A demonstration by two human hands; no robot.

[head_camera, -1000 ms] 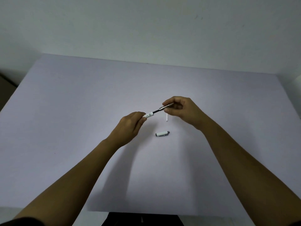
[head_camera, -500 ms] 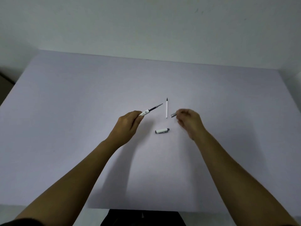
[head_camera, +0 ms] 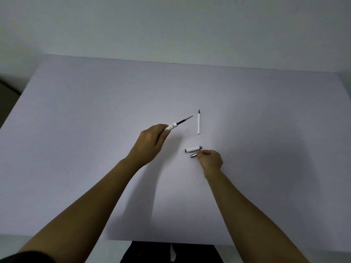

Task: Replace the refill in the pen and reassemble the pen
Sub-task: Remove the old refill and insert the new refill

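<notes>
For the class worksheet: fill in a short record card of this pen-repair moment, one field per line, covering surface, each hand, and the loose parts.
surface: pale lilac table
left hand: grips white pen barrel with a dark refill sticking out, raised and pointing up-right
right hand: fingertips pinch small silver metal tip piece at the table
loose white pen cap section: lies flat, just beyond the silver piece
loose thin white refill: lies alone, dark tip pointing away
assembly: pen apart
</notes>
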